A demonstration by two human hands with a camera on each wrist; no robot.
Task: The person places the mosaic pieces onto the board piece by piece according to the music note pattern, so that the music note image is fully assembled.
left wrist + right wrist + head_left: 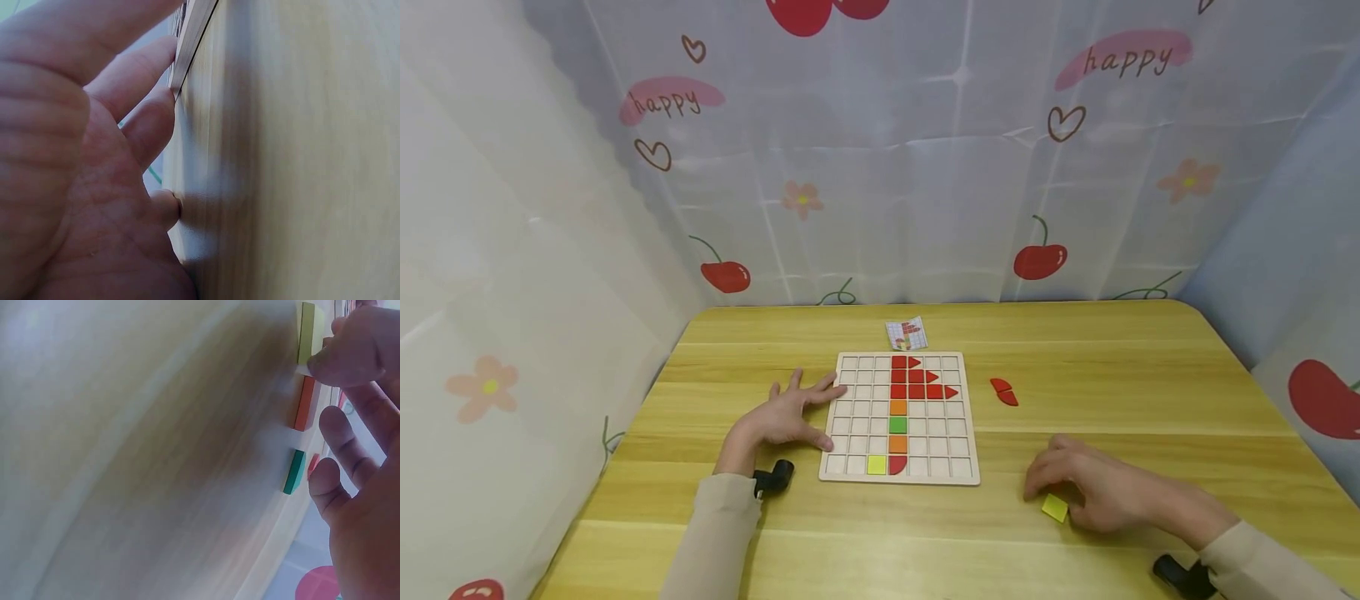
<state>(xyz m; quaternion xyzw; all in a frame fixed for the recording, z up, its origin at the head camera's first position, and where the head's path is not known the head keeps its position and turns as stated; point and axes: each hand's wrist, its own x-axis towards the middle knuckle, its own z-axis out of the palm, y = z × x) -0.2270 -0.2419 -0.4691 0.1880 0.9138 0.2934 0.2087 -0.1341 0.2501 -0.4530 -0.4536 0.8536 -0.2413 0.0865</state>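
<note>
Grid board: lies mid-counter (925, 542), just inside the near side of the pattern card (907, 333); the wooden board (938, 446) carries a column of coloured pieces (898, 407), with a yellow square (876, 465) along its near edge.
Left hand (786, 414): fingers spread wide, touching the board's left edge.
Right hand (1097, 483): towards the counter's near right corner, fingers curled narrowly about a yellow tile (1055, 507) (I cannot tell whether the pinch has closed).
Beneath that hand: an orange-red tile (304, 403) and a green tile (293, 472).
Step in hand: seemingly collecting that yellow tile.
Next move calls for: a secure pinch, then a level carry boardwards.
</note>
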